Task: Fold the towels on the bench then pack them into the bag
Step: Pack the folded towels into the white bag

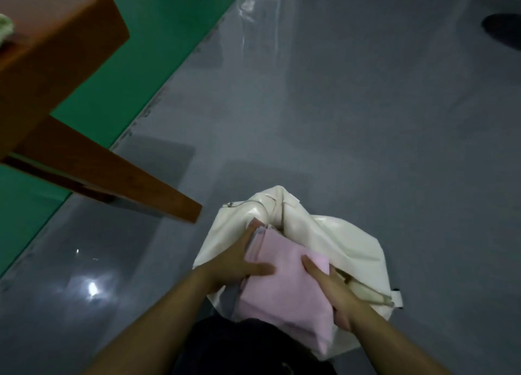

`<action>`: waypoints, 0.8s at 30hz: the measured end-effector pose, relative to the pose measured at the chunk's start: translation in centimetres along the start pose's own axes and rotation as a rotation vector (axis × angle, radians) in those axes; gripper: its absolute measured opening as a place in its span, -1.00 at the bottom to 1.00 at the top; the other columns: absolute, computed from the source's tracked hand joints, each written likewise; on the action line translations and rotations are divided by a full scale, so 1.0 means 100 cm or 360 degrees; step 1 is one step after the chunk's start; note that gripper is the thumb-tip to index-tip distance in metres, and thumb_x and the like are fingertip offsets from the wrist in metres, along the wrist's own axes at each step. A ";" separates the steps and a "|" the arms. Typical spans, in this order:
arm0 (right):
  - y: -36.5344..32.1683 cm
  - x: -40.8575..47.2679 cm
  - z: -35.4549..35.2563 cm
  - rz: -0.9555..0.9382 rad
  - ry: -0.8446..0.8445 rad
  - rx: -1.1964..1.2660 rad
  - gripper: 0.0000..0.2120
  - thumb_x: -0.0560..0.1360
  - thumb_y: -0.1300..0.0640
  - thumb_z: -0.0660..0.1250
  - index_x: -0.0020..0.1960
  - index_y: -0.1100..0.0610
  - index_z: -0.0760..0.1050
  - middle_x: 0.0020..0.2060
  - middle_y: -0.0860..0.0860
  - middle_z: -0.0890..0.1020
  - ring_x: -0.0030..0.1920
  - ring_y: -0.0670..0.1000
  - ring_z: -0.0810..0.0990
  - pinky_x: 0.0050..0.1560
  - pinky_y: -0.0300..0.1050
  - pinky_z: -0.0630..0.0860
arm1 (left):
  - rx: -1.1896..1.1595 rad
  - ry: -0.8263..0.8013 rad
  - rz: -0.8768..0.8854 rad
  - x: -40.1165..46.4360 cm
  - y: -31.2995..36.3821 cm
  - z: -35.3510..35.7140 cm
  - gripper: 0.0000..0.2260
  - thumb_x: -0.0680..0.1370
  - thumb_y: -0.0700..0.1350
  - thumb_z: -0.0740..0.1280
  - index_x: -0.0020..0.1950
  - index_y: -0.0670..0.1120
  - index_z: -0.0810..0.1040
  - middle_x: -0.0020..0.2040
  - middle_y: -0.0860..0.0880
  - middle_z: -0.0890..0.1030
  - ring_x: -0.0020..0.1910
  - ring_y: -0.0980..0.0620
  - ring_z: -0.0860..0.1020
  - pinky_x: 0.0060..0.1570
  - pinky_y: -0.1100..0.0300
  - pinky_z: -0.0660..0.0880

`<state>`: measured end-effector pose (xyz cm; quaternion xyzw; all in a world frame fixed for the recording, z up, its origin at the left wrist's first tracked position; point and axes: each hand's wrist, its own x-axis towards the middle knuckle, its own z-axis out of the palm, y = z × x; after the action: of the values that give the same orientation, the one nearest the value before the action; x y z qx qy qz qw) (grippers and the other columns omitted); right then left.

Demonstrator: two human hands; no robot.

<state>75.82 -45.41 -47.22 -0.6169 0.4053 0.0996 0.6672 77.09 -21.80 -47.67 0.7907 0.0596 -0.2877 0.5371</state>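
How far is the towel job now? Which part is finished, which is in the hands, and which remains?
Done: the pink towel is folded, with a grey folded edge showing beneath it. In hand: the left hand and right hand grip this stack over the open white bag on the floor; it is not fully inside yet. Left: a light green towel lies on the wooden bench, apparently not packed.

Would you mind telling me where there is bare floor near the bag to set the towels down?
Bare grey floor lies beyond the white bag and to its right. Left of it, floor shows up to the bench leg. The bag's mouth is crowded: both hands grip the pink towel there.
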 end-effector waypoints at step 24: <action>-0.031 0.095 0.019 -0.0764 -0.0430 -0.1037 -0.21 0.22 -0.33 0.61 0.33 -0.02 0.51 0.22 -0.12 0.62 0.23 -0.08 0.54 0.37 -0.11 0.40 | 0.0253 0.0465 -0.0480 0.055 -0.008 0.064 0.00 0.34 0.40 0.09 0.66 0.03 -0.22 0.67 -0.07 -0.10 0.63 -0.11 -0.07 0.58 0.01 -0.01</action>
<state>84.75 -47.87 -51.40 -0.8538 0.1065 0.1441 0.4889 78.83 -28.34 -52.88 0.8460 0.2314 -0.2508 0.4097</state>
